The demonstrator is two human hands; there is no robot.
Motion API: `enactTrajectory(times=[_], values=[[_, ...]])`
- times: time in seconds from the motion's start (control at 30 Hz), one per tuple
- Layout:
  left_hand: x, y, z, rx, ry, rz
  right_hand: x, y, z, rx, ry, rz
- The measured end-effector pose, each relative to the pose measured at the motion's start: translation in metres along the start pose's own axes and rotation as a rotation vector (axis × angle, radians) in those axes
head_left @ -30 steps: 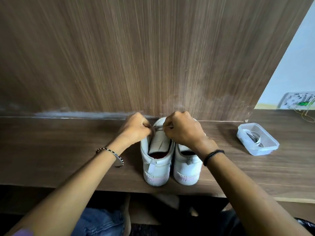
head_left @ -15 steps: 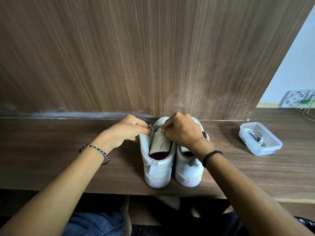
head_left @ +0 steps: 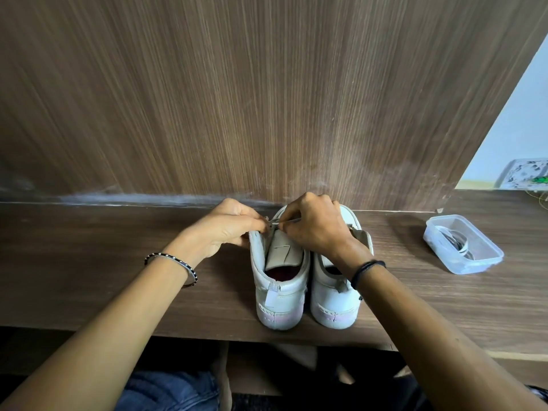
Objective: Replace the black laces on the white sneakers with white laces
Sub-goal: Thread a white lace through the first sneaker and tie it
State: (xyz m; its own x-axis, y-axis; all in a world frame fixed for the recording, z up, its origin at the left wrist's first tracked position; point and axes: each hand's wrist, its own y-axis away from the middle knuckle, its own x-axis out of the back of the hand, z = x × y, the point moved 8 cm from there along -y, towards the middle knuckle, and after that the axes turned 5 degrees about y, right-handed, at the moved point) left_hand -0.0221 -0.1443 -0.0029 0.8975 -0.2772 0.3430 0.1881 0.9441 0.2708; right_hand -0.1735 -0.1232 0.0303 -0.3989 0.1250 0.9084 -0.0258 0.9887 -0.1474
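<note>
Your left hand (head_left: 228, 229) and right hand (head_left: 314, 226) pinch a thin pale lace (head_left: 274, 223) over the toe end of the left sneaker (head_left: 278, 295), beside the right sneaker (head_left: 335, 304) on the desk (head_left: 89, 262). No black lace shows; threading looks barely begun, and the other shoe seemingly waits.

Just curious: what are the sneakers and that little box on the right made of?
The white sneakers look like smooth leather or imitation leather: faint sheen, stitched heel. The box looks like clear plastic: its contents show through.
</note>
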Motion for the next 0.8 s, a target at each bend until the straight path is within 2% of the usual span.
enactTrajectory(times=[0.13,0.33,0.5,0.73,0.8], values=[[0.0,0.001,0.0,0.01,0.002,-0.02,-0.001,0.002,-0.001,-0.003,0.023,-0.027],[-0.002,0.002,0.003,0.035,0.002,-0.095,0.016,0.002,0.026,-0.119,0.035,0.033],[-0.008,0.002,0.004,0.05,-0.085,-0.086,0.008,0.001,0.027,-0.092,-0.004,-0.002],[-0.016,-0.015,0.006,-0.082,-0.327,0.093,0.005,-0.002,0.024,-0.053,-0.035,0.019],[-0.015,-0.018,0.011,-0.105,-0.523,0.217,0.004,-0.003,0.024,-0.052,-0.065,0.018]])
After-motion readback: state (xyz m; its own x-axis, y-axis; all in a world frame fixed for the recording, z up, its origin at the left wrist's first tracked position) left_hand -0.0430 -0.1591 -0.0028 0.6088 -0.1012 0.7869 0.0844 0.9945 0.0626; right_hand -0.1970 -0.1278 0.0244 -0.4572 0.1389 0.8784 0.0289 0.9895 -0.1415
